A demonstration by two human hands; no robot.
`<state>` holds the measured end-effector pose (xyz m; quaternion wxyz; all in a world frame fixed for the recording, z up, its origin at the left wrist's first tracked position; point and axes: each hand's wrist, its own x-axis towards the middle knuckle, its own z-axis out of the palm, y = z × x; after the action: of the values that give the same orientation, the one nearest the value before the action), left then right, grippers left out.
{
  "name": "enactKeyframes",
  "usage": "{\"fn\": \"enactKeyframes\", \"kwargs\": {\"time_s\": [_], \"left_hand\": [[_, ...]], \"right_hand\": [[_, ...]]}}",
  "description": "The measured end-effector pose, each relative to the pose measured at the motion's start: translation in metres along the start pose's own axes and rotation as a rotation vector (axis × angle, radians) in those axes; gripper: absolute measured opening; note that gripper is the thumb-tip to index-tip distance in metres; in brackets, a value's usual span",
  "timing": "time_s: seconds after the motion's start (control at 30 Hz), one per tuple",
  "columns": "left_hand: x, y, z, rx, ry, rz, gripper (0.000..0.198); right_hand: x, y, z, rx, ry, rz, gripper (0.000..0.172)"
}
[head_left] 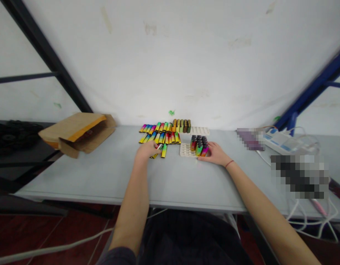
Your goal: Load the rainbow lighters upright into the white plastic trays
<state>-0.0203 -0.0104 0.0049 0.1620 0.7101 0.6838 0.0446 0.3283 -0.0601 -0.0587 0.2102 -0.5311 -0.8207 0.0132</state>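
Observation:
My left hand point(147, 150) is at the near side of a group of shiny rainbow tubes point(159, 138) lying in rows on the table. Its fingers are pinched together at a small white and red piece that I cannot make out. Just right of them lies a single green and gold tube point(164, 151). My right hand point(216, 154) grips the right end of a white tray point(185, 150) with round holes, thumb along the front edge. Several upright rainbow tubes with black tops point(199, 144) fill the tray's right part; holes show at its left.
Behind stand yellow-green tubes point(181, 126) beside another white holed tray point(200, 130). An opened brown paper package point(78, 130) lies at the left. A power strip point(280, 143), white cables and blurred-out items occupy the right side. The wall point(170, 66) bounds the back.

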Motion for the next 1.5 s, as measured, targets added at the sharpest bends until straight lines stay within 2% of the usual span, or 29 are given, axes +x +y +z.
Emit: {"fn": "enactKeyframes", "kwargs": {"time_s": [0.13, 0.23, 0.33, 0.4, 0.5, 0.63, 0.73, 0.83, 0.97, 1.03, 1.13, 1.23, 1.3, 1.4, 1.5], "left_hand": [[-0.004, 0.005, -0.004, -0.028, -0.011, 0.026, 0.014], [-0.005, 0.005, -0.006, -0.115, 0.104, 0.074, 0.016], [-0.005, 0.008, -0.007, -0.373, 0.225, 0.224, 0.023], [-0.005, 0.016, -0.007, -0.570, 0.251, 0.334, 0.023], [-0.006, 0.036, -0.002, -0.872, 0.184, 0.385, 0.021], [-0.011, 0.066, 0.010, -1.371, -0.022, 0.197, 0.019], [-0.016, 0.079, 0.019, -1.560, -0.127, 0.132, 0.015], [-0.019, 0.085, 0.028, -1.584, -0.131, 0.154, 0.016], [-0.017, 0.087, 0.035, -1.525, -0.031, 0.212, 0.016], [-0.016, 0.089, 0.038, -1.529, -0.016, 0.216, 0.017], [-0.017, 0.092, 0.040, -1.566, -0.038, 0.162, 0.019], [-0.019, 0.094, 0.043, -1.569, 0.010, 0.071, 0.018], [-0.020, 0.095, 0.044, -1.580, -0.004, 0.027, 0.019], [-0.020, 0.096, 0.043, -1.621, -0.062, 0.014, 0.028], [-0.021, 0.097, 0.042, -1.645, -0.032, 0.035, 0.036]], "right_hand": [[0.000, 0.000, 0.000, -0.007, 0.000, -0.001, 0.070], [0.000, 0.000, 0.000, -0.008, -0.003, 0.001, 0.071], [0.000, 0.001, 0.001, -0.011, -0.001, 0.002, 0.073], [-0.001, 0.001, 0.001, -0.012, 0.001, 0.004, 0.073], [-0.001, 0.001, 0.001, -0.004, 0.001, -0.002, 0.073], [0.000, 0.001, 0.000, 0.000, 0.004, -0.001, 0.071], [0.000, 0.000, 0.000, -0.003, -0.003, 0.001, 0.070], [0.000, 0.000, 0.000, 0.001, -0.004, -0.001, 0.069], [-0.001, 0.000, 0.000, 0.012, 0.005, -0.001, 0.069], [-0.001, 0.001, 0.001, 0.016, 0.007, -0.002, 0.069], [0.000, 0.001, 0.001, 0.022, 0.011, -0.001, 0.069], [0.000, 0.001, 0.001, 0.022, 0.010, -0.001, 0.069], [0.000, 0.001, 0.000, 0.021, 0.005, -0.003, 0.069], [0.000, 0.000, -0.001, 0.014, -0.001, -0.006, 0.068], [0.000, 0.000, -0.001, 0.008, 0.000, -0.006, 0.068]]}}
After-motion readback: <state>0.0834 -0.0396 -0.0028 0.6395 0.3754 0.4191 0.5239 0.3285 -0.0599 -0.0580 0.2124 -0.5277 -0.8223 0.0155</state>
